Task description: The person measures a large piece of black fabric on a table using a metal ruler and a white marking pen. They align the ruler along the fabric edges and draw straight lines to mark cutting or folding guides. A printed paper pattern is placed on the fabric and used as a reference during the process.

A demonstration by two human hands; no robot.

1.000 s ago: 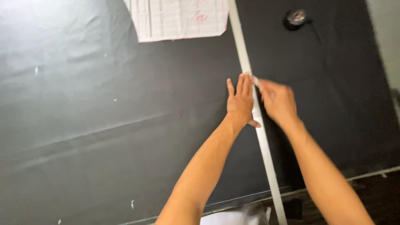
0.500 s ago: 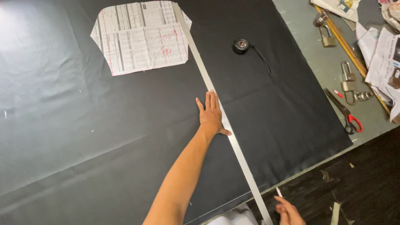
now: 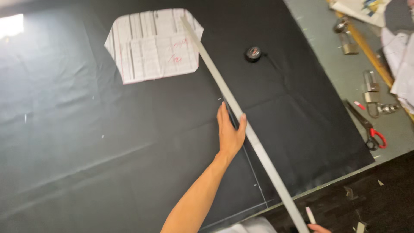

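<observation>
The left hand [image 3: 230,131] grips the long ruler [image 3: 241,121] over black cloth [image 3: 129,151], thumb around its edge, while the right hand [image 3: 318,227], mostly hidden at the worktop's near edge, holds chalk [image 3: 310,214].

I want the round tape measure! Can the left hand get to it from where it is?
Probably yes. The left hand grips the long ruler, and only flat black cloth and that ruler lie between it and the tape measure, though it might need a stretch.

Tailoring workshop: black fabric [image 3: 108,142] spread over a cutting table [image 3: 327,56], with paper pattern [image 3: 151,45], long ruler [image 3: 241,125], scissors [image 3: 366,127], tape measure [image 3: 253,53].
</observation>
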